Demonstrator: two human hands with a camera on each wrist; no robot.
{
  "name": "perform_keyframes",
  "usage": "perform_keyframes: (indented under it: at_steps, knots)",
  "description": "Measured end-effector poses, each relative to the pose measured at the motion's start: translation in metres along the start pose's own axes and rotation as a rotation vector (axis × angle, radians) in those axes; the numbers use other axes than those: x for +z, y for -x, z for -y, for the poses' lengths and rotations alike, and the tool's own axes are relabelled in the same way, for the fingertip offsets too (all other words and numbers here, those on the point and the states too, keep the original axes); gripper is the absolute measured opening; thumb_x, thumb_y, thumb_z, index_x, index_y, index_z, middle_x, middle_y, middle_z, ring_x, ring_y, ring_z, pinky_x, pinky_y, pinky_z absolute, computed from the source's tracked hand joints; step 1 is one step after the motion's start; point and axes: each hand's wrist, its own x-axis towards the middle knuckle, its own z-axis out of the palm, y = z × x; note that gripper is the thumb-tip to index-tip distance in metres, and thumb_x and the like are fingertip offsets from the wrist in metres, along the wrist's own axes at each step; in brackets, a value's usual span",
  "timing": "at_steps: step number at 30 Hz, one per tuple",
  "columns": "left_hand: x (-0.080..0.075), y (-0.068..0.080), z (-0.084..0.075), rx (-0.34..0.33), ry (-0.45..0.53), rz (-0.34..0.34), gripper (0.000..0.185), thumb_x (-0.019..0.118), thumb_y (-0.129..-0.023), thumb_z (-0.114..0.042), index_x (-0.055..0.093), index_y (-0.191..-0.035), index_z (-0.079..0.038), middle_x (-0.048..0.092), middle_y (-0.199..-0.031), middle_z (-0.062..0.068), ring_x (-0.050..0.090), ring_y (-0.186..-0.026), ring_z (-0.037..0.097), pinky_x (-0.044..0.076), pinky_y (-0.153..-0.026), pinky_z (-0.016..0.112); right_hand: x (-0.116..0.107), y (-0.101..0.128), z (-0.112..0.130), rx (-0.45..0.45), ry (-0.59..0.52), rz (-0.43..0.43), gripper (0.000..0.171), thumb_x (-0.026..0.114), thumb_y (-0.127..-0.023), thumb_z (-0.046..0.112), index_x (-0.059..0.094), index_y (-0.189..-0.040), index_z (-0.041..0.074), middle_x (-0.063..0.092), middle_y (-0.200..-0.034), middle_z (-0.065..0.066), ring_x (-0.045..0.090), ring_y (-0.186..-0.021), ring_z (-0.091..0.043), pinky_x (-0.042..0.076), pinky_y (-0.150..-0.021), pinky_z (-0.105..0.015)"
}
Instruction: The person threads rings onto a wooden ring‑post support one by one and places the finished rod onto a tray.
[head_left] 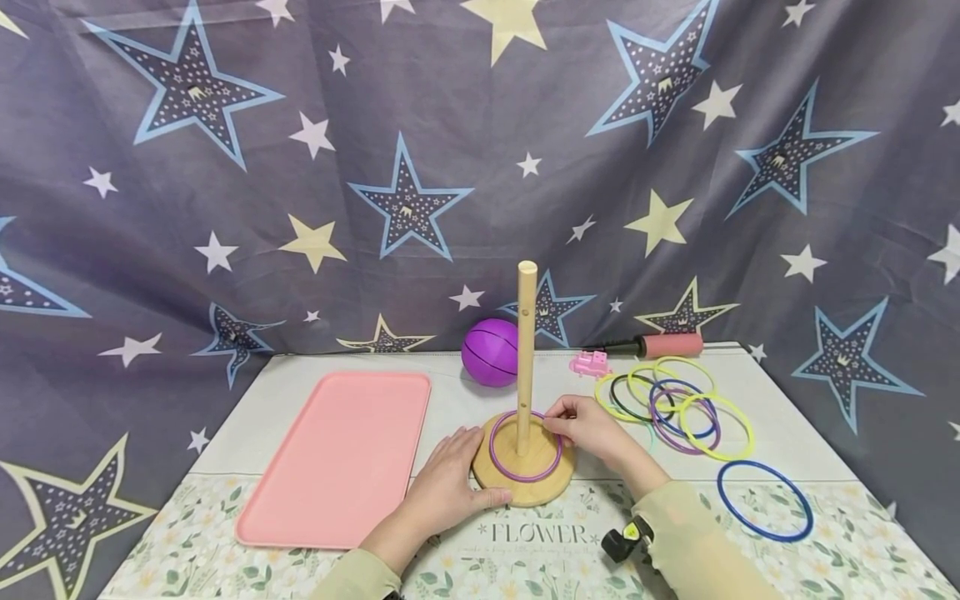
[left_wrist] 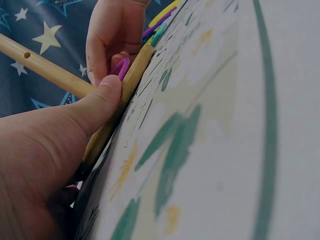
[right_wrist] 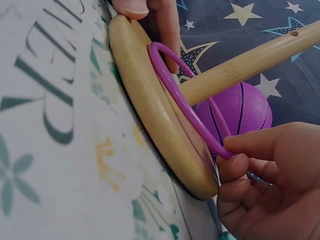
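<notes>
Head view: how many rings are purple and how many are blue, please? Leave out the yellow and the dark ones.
Purple rings: 2, the purple ring on the peg, pinched by the right hand, and the purple ring in the pile.
Blue rings: 2, the blue ring in the pile and the lone blue ring.
Total: 4
</notes>
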Motion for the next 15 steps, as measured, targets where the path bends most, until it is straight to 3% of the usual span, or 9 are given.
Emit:
perform_keyframes:
  at_steps: [15]
  knots:
    - [-0.0006, 0.0001, -0.0012, -0.006, -0.012, 0.007, 0.110, 0.090, -0.088, -0.061, 0.046, -0.163, 0.006, 0.048, -0.167, 0.025, 0.036, -0.161, 0.044, 0.024, -0.134, 0.058, 0.0034, -0.0025, -0.0033, -0.064, 0.233, -0.059, 0.015, 0.081, -0.100, 0.008, 0.073, -0.088, 0.009, 0.063, -0.069, -0.001, 0.058, -0.059, -0.013, 0.047, -0.053, -0.025]
